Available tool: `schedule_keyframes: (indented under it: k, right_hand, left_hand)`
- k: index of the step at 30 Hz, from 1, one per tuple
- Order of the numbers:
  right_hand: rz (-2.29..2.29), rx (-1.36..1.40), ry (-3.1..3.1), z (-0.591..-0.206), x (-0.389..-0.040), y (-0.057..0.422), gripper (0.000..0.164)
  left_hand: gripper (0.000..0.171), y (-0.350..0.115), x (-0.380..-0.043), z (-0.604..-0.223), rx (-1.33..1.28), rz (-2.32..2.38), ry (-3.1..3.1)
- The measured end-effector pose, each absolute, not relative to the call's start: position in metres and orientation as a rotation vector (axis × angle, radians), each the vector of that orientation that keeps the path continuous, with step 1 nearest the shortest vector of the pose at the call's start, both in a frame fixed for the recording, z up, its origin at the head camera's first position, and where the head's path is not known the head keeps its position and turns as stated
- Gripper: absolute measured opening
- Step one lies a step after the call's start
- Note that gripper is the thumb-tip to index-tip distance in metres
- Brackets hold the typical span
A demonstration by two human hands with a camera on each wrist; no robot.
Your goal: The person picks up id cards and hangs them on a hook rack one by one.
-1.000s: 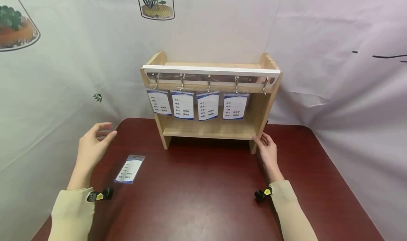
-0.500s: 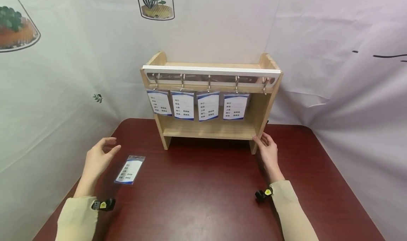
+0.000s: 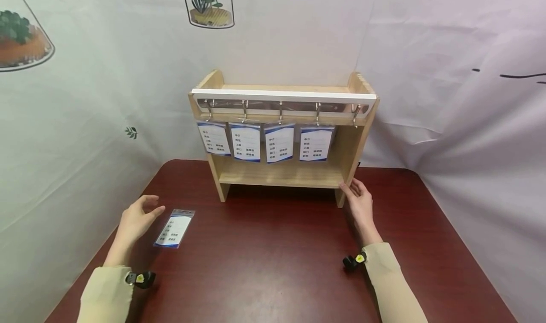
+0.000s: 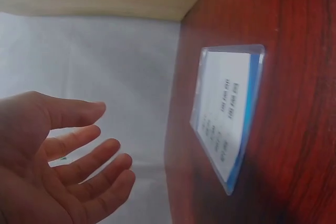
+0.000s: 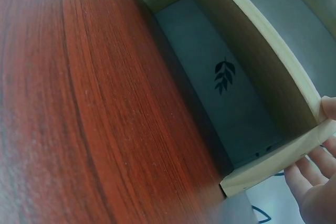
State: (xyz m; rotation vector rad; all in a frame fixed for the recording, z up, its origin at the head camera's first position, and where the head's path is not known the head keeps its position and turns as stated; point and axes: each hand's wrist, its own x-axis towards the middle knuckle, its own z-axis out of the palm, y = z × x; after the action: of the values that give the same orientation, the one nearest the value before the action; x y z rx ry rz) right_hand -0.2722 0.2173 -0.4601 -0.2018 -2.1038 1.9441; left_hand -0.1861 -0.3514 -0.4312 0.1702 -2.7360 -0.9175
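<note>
A badge card in a clear plastic sleeve lies flat on the table at the left. Just left of it and above the table hovers my left hand, its fingers loosely bent, thumb apart, nothing held. In the left wrist view the same badge lies right of the fingertips, not touched. My right hand grips the lower right side of a wooden shelf, thumb at the front and fingers along the outer face. Several matching badges hang from the shelf's front hooks.
A white rail with metal hooks runs across the shelf's upper front; the rightmost hook bears no badge. The dark red table extends in front of the shelf. White cloth walls with printed plants close in the back and sides.
My left hand has come down and slightly to the right, nearer the badge on the table. The right hand stays on the shelf, and the hanging badges have not moved.
</note>
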Motion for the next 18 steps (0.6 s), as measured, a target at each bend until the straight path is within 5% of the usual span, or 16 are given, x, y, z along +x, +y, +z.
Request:
schedule_keyframes:
  k: [18]
  right_hand:
    - [1.952, -0.199, -2.105, -0.461, -0.273, 0.218, 0.063]
  left_hand:
    - [0.05, -0.359, -0.2, -0.457, 0.202, -0.899, -2.98]
